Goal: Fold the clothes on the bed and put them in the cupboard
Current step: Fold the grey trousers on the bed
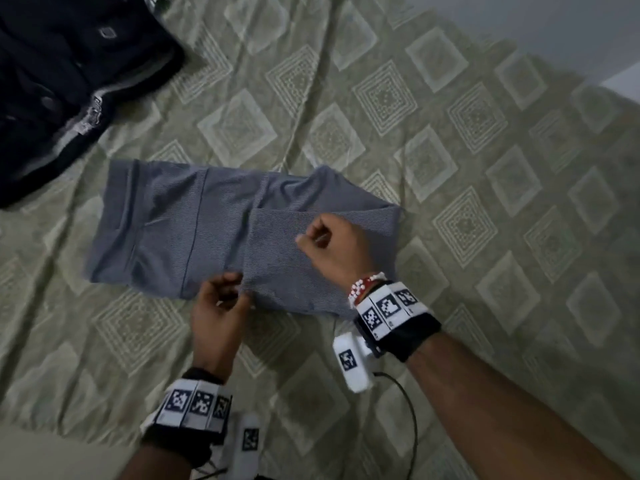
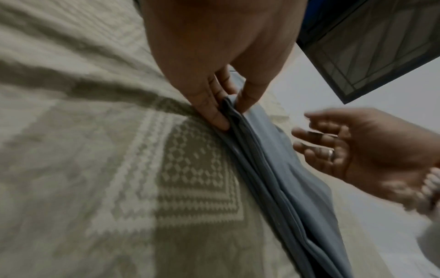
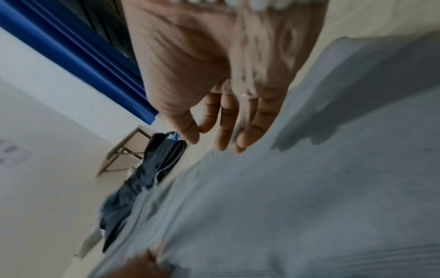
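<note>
The bed [image 1: 415,140] carries it all under a green diamond-patterned sheet. Dark clothes [image 1: 52,81] sit up at ten o'clock. The folded grey garment [image 1: 194,230] lies dead centre. Right hand [image 1: 337,247] hovers over its right half, loosely curled, holding nothing. Left hand [image 1: 216,317] at six o'clock pinches the garment's near edge.

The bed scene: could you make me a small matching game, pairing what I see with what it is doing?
Things:
1. left hand
2. right hand
3. grey garment
4. dark clothes

States:
A. piled at the bed's far left corner
B. pinches the near edge of folded fabric
C. hovers with loose fingers, holding nothing
D. lies partly folded on the patterned bedspread

Pairs: 1-B, 2-C, 3-D, 4-A
</note>
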